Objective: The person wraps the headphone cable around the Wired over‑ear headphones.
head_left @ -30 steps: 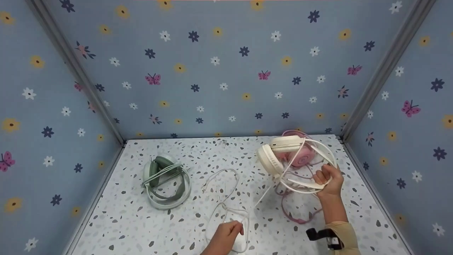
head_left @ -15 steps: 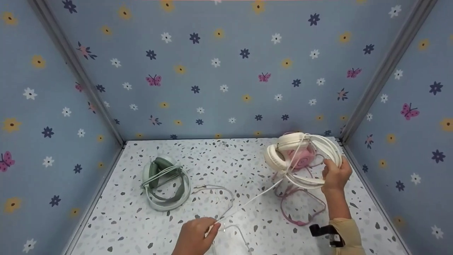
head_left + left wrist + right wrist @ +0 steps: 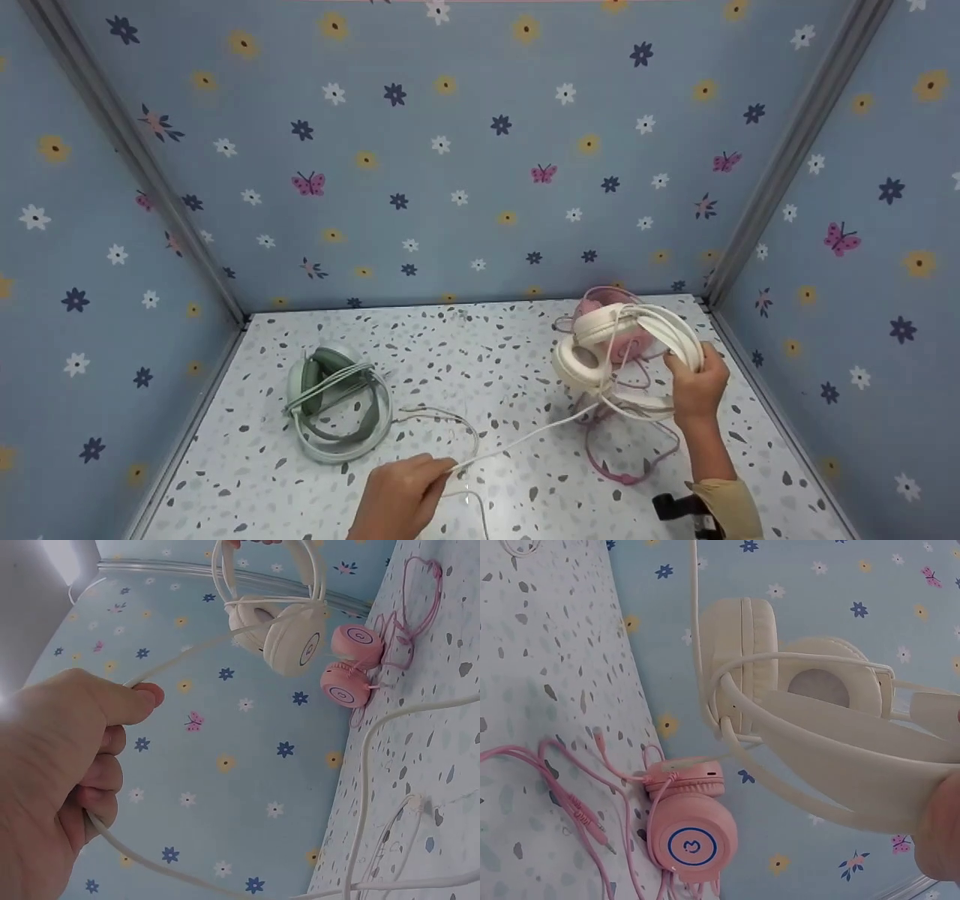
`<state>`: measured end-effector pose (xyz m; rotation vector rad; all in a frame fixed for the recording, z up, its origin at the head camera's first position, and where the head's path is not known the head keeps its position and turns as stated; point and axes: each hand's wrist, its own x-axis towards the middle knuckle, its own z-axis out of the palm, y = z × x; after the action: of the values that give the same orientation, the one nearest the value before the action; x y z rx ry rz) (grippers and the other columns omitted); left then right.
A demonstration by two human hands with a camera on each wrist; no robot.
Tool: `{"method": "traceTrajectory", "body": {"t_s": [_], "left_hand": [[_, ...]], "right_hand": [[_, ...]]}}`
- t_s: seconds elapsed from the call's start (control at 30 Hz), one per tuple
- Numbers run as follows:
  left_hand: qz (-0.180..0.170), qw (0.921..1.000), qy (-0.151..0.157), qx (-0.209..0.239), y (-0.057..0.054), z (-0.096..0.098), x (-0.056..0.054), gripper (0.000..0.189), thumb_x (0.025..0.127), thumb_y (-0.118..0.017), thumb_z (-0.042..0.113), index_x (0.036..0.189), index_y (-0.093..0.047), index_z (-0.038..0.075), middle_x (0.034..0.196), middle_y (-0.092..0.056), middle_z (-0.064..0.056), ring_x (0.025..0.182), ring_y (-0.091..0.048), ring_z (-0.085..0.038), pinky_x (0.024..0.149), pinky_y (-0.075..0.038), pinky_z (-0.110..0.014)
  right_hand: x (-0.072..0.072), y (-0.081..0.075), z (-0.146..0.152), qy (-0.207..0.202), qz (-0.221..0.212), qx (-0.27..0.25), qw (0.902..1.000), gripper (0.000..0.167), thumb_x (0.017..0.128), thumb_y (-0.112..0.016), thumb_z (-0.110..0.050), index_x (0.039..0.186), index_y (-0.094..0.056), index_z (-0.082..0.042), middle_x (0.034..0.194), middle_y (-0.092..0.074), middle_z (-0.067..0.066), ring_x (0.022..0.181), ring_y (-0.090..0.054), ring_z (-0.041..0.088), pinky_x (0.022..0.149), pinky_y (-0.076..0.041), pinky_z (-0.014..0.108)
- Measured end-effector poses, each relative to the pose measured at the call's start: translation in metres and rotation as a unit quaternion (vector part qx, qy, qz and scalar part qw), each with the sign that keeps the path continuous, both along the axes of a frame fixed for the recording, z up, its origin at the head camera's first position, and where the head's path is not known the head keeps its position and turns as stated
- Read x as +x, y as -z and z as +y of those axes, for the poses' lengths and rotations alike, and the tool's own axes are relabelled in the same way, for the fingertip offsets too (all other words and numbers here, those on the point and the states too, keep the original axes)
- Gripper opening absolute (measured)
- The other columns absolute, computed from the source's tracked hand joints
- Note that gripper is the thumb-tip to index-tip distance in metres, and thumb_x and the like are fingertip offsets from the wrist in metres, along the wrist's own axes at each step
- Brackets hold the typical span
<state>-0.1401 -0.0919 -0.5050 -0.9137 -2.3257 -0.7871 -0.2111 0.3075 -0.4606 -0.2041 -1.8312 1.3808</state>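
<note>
White over-ear headphones [image 3: 585,360] hang in the air at the right, their headband gripped by my right hand [image 3: 699,382]. Their white cable [image 3: 525,437] runs from an ear cup across to my left hand [image 3: 405,491], which pinches it between thumb and fingers near the front. In the left wrist view the cable [image 3: 187,652] leaves the top of the thumb, and its slack drops below the fist [image 3: 67,765]. The right wrist view shows the padded white headband [image 3: 832,742] reaching into the fingers, with the cable looped around one ear cup [image 3: 739,667].
Pink headphones [image 3: 628,346] lie on the speckled table behind the white pair, and their pink cable [image 3: 619,478] curls toward the front. Green headphones [image 3: 341,405] rest at the left with their cord wrapped around them. Flower-patterned walls [image 3: 480,187] enclose the table's back and sides.
My left hand has moved left, took hold of the white cable and drew a length of it out from the headphones. My right hand has turned the headphones slightly. The view has shifted a little.
</note>
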Motion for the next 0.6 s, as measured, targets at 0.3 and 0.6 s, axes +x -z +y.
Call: {"method": "traceTrajectory", "body": {"t_s": [0.3, 0.6], "left_hand": [[0.115, 0.9913, -0.063, 0.0, -0.013, -0.013, -0.002, 0.01, 0.076, -0.083, 0.02, 0.082, -0.076, 0.022, 0.058, -0.05, 0.012, 0.044, -0.042, -0.002, 0.042, -0.037, -0.02], [0.198, 0.9733, -0.115, 0.002, -0.03, -0.011, -0.019, 0.018, 0.083, -0.076, 0.034, 0.077, -0.073, 0.017, 0.063, -0.063, 0.008, 0.048, -0.054, -0.008, 0.043, -0.043, -0.028]], "right_hand": [[0.012, 0.007, -0.008, -0.033, -0.037, 0.064, 0.9967, 0.011, 0.072, -0.068, 0.013, 0.077, -0.059, 0.009, 0.058, -0.05, -0.002, 0.051, -0.043, 0.005, 0.049, -0.036, 0.02], [0.011, 0.009, -0.01, -0.082, -0.051, 0.091, 0.9911, 0.019, 0.071, -0.071, 0.013, 0.073, -0.054, 0.007, 0.056, -0.043, -0.003, 0.051, -0.038, 0.006, 0.049, -0.033, 0.02]]}}
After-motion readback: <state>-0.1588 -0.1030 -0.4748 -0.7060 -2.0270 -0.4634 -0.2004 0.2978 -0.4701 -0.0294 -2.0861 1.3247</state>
